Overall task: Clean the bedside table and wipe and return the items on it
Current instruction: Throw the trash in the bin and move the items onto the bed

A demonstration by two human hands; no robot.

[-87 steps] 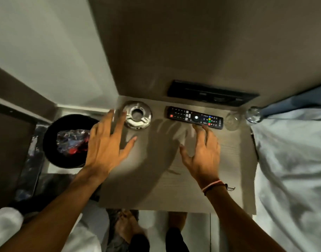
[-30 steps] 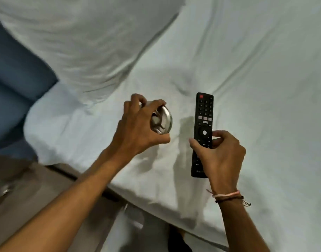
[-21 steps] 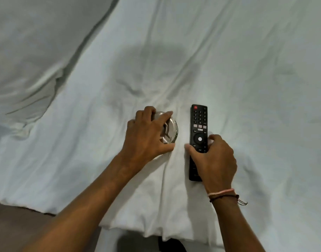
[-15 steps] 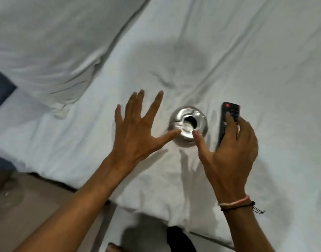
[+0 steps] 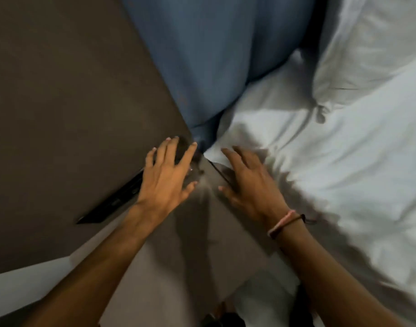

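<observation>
My left hand [image 5: 165,178] hovers with fingers spread over the back right corner of the bedside table [image 5: 178,256]. Something clear and glassy [image 5: 194,169] shows faintly just past its fingers, too blurred to make out. Beside it, my right hand [image 5: 248,185] is open, palm down, above the table's right edge where it meets the white bed sheet [image 5: 344,166]. Neither hand holds anything. The metal ashtray and the black remote are out of view.
A black panel [image 5: 112,201] is set in the dark wall [image 5: 60,102] behind the table. A blue padded headboard [image 5: 214,55] rises at the corner, with a white pillow [image 5: 379,43] to its right. My feet show below the table's front edge.
I set the ashtray and the remote down on the bed and let go of both. The view has swung back to the table, and both empty hands now reach to its back right corner.
</observation>
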